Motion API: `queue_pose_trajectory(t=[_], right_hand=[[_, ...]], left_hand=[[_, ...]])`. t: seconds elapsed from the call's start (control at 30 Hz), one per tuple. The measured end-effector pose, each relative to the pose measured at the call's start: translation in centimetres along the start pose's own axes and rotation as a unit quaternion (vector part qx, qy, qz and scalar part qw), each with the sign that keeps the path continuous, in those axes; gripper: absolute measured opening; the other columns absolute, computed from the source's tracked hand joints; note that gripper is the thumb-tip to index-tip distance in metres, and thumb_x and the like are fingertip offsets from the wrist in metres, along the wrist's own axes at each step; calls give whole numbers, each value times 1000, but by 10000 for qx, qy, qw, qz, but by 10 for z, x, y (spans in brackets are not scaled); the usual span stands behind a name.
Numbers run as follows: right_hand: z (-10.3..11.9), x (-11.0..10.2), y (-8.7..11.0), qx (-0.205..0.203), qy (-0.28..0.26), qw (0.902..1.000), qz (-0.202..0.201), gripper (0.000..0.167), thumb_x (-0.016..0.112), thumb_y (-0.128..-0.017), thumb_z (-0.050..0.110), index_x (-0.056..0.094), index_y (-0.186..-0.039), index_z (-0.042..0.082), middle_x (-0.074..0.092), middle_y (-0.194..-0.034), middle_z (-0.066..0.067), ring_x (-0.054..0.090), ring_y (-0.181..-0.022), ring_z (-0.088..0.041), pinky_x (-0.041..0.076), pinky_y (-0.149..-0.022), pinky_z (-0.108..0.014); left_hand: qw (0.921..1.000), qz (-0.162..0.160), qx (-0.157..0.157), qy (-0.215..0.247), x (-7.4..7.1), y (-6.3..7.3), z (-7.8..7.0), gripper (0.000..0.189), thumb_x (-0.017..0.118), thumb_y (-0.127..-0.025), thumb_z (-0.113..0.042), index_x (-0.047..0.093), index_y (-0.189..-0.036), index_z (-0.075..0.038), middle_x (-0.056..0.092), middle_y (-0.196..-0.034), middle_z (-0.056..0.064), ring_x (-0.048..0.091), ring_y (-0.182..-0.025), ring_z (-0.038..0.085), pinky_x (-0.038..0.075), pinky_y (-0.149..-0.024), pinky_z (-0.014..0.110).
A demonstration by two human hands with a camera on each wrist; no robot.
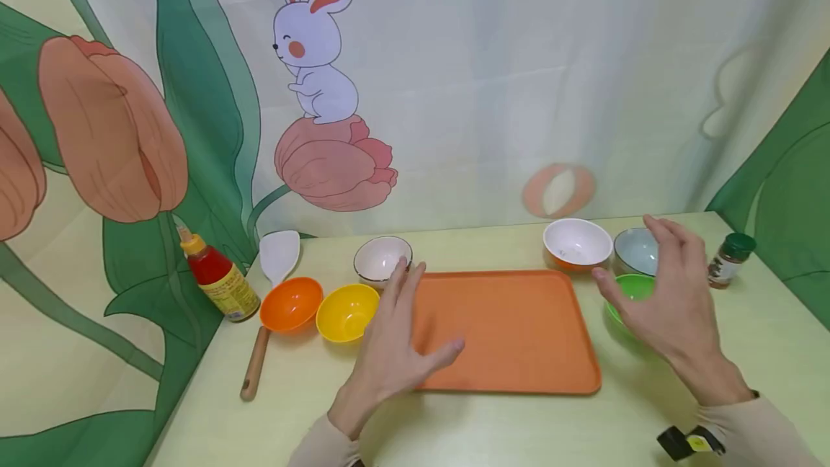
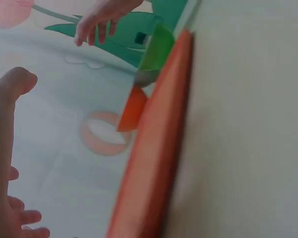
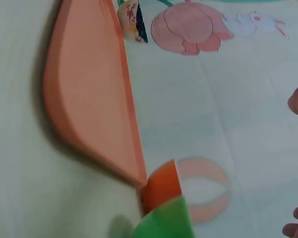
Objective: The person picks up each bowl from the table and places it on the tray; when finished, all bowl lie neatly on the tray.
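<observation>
My left hand (image 1: 394,344) hovers over the left edge of an orange tray (image 1: 506,330), fingers extended and thumb spread, holding nothing. Just beyond it are a yellow bowl (image 1: 344,317) and a white bowl with a dark rim (image 1: 378,258). On the other side, my right hand (image 1: 677,301) is raised above a green bowl (image 1: 630,287), its fingers relaxed and its palm bare; it partly hides that bowl. Behind the green bowl stand a bowl white inside and orange outside (image 1: 577,242) and a pale grey-blue bowl (image 1: 634,249). The left wrist view shows the left thumb (image 2: 21,82) apart from the tray.
At the left, an orange bowl (image 1: 293,304) overlaps a white spatula (image 1: 280,254) with a wooden handle (image 1: 255,366). A red sauce bottle with a yellow cap (image 1: 220,276) stands behind them. A green-lidded jar (image 1: 729,259) is at far right. A printed curtain (image 1: 454,92) backs the table.
</observation>
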State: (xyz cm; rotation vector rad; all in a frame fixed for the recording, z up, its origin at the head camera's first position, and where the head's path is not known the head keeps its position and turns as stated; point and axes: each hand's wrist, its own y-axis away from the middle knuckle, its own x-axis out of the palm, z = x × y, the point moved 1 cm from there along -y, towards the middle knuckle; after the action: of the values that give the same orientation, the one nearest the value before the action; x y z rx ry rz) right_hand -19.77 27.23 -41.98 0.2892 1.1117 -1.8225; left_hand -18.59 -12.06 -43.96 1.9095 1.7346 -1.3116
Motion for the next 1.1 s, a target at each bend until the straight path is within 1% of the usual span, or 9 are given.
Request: queue_pose_trajectory(t=[0.07, 0.13, 0.23, 0.3, 0.57, 0.8, 0.9, 1.0, 1.1], right_hand=[[-13, -6, 6, 150, -242, 9995, -135, 99, 88, -91, 36, 38, -171, 8, 36, -169, -27, 39, -148, -50, 42, -115, -69], [-25, -9, 12, 277, -501, 9982, -192, 93, 86, -95, 29, 38, -171, 10, 39, -165, -23, 43, -144, -41, 43, -121, -46], [-44, -11, 20, 320, -896, 9952, -241, 88, 85, -97, 19, 38, -171, 11, 45, -158, -16, 48, -137, -15, 38, -113, -11], [-56, -10, 26, 381, -1134, 9926, -188, 87, 85, -98, 15, 38, -171, 11, 46, -155, -13, 45, -134, 0, 35, -105, 1], [-88, -8, 46, 714, -1266, 9886, 400, 90, 82, -103, 20, 28, -175, 8, 41, -166, -28, 41, -140, 3, 31, -102, 4], [-110, -6, 62, 1044, -1428, 9802, 893, 92, 78, -107, 19, 20, -177, 10, 37, -168, -29, 40, -132, 14, 35, -100, 4], [-114, -6, 63, 1126, -1398, 9765, 1196, 95, 78, -107, 21, 16, -178, 11, 32, -172, -28, 40, -143, 5, 30, -103, 7], [-115, -5, 64, 1160, -1359, 9733, 1443, 103, 82, -104, 24, 13, -179, 11, 26, -176, -30, 32, -164, -25, 21, -104, 9], [-113, -5, 64, 1182, -1278, 9718, 1588, 112, 87, -100, 27, 10, -180, 13, 22, -179, -31, 23, -163, -53, 16, -102, 10]], left_hand=[[9998, 20, 62, 180, 7, 12, 7, 113, 84, -87, -61, 24, -179, -31, 10, -187, -6, 40, -163, 36, 49, -119, 69], [9997, 33, 54, 249, 13, 23, 14, 113, 85, -88, -57, 23, -179, -30, 15, -186, -4, 38, -164, 35, 47, -121, 69], [9995, 150, -167, 235, 20, 36, 23, 116, 85, -88, -59, 20, -179, -29, 16, -186, -2, 36, -165, 33, 45, -124, 68], [9984, 287, -413, 251, 25, 42, 29, 118, 85, -88, -64, 19, -180, -28, 17, -186, -2, 37, -164, 32, 45, -125, 66], [9897, 634, -1153, 564, 32, 55, 53, 127, 83, -86, -73, 21, -178, -12, 23, -185, 8, 37, -165, 34, 38, -130, 64], [9897, 783, -1196, -23, 28, 61, 64, 135, 81, -81, -82, 25, -177, -6, 26, -184, 13, 31, -168, 37, 34, -132, 66], [9903, 780, -1121, -255, 27, 59, 65, 135, 80, -79, -85, 28, -176, -6, 29, -183, 13, 32, -167, 36, 36, -131, 64], [9902, 777, -1088, -412, 27, 56, 66, 135, 80, -78, -87, 32, -174, -5, 31, -182, 13, 34, -166, 36, 37, -131, 63], [9900, 764, -1063, -521, 27, 55, 67, 134, 80, -77, -87, 37, -173, -5, 34, -181, 14, 35, -166, 36, 37, -132, 61]])
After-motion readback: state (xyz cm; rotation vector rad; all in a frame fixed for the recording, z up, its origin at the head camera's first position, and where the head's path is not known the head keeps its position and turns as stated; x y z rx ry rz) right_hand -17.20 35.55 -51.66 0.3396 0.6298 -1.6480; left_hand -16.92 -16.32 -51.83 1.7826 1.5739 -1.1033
